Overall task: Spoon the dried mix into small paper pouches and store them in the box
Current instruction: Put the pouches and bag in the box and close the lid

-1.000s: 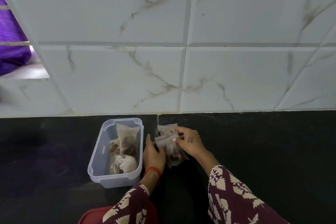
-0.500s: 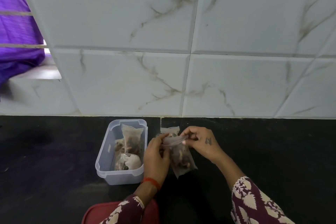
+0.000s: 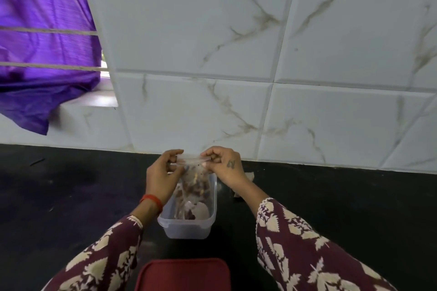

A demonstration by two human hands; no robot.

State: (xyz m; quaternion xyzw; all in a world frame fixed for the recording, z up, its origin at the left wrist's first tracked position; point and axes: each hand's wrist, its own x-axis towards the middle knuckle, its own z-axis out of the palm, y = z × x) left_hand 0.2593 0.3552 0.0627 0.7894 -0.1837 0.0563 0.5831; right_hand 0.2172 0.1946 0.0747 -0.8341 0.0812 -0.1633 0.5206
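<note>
A small translucent pouch [image 3: 195, 178] filled with brown dried mix hangs upright over the clear plastic box [image 3: 189, 228]. My left hand [image 3: 163, 175] pinches the pouch's top left corner and my right hand [image 3: 223, 166] pinches its top right corner, stretching the top edge between them. Inside the box lie other filled pouches [image 3: 196, 210]. The box stands on the black counter [image 3: 71, 196] close to the tiled wall. Another pouch [image 3: 250, 175] peeks out on the counter behind my right wrist, mostly hidden.
A dark red lid [image 3: 183, 275] lies on the counter at the near edge, in front of the box. White marble-look tiles [image 3: 260, 54] form the wall behind. A purple curtain [image 3: 42, 54] hangs at a window ledge at the upper left.
Both hands lifted the filled pouch from the counter to the right of the box and carried it left over the box. The camera view shifted, so the box now sits centred.
</note>
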